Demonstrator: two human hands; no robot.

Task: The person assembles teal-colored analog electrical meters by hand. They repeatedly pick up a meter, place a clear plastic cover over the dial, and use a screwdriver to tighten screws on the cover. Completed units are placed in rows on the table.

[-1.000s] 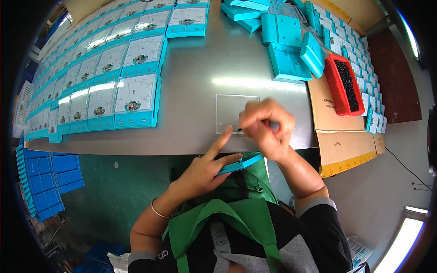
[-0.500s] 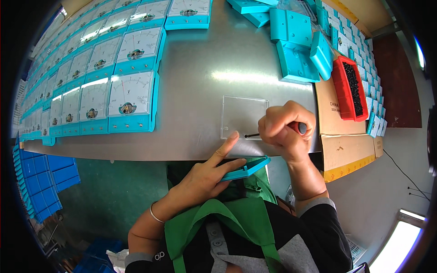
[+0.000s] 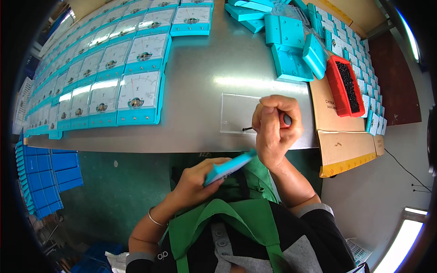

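The left forearm is slanting up from the lower edge toward the middle, with a bracelet circling its wrist. The left hand is curling its fingers around the lower left end of a turquoise case, gripping it in front of the apron. The case is tilting, its right end rising toward the near edge of the metal table; it is showing a little blurred, and whether it is touching that edge I cannot tell.

The right forearm is rising from a grey-cuffed sleeve at the lower right and leaning inward to the left. The right hand is making a closed fist around a red and dark-ended screwdriver, the handle's end poking out on the right side. A thin dark tip is pointing left from below the fist, lying in view over the front part of a clear flat cover, and the hand is hiding that cover's right side.

Rows of white-faced meters are filling the table's left, while turquoise housings are piling up at the far right, near a red bin that is holding small black pieces
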